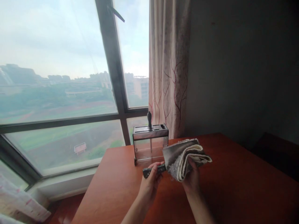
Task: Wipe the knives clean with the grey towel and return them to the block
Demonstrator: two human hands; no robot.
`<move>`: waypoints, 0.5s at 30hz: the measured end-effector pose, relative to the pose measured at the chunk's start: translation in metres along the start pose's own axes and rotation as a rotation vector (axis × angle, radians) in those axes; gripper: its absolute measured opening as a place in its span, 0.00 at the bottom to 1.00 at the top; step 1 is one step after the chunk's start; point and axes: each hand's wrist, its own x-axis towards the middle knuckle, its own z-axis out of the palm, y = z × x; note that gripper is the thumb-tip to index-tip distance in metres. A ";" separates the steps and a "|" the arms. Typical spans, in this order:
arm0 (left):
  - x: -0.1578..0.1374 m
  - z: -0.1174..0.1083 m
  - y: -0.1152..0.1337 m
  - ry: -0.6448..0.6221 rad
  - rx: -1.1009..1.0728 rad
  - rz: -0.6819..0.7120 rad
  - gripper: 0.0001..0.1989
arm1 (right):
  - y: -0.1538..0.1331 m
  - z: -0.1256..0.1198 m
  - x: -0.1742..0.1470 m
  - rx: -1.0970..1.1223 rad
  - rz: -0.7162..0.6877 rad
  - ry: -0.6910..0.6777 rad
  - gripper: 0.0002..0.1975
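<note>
- Your left fingers point(153, 171) are curled snugly round the handle of the cleaver point(173, 152), thumb on top.
- Your right fingers point(193, 165) are bent closed on the folded cloth point(181, 169), pressing it to the blade.
- That puts the cleaver between your two hands, its blade reaching from your left fingers toward your right, raised over the table point(109, 183).
- Beyond your left fingers stands the block point(150, 133), clear-sided, with a rod's dark handle point(149, 119) rising from its top.
- Done, as far as shows: the cleaver is out of the block and the cloth is on it.
- Left, by my judgement: the stretch of blade nearest your left fingers, which lies outside the cloth.
- No brand or label can be read; pale marks on the cleaver's handle may be rivets, but blur hides them.
</note>
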 end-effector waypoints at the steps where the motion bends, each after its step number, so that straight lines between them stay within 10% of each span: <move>1: -0.002 0.001 -0.004 0.000 0.042 0.007 0.14 | 0.001 0.003 -0.001 0.008 -0.015 0.015 0.13; 15: 0.008 -0.005 -0.006 -0.069 -0.068 0.054 0.36 | 0.046 0.019 -0.013 -0.044 0.124 -0.054 0.17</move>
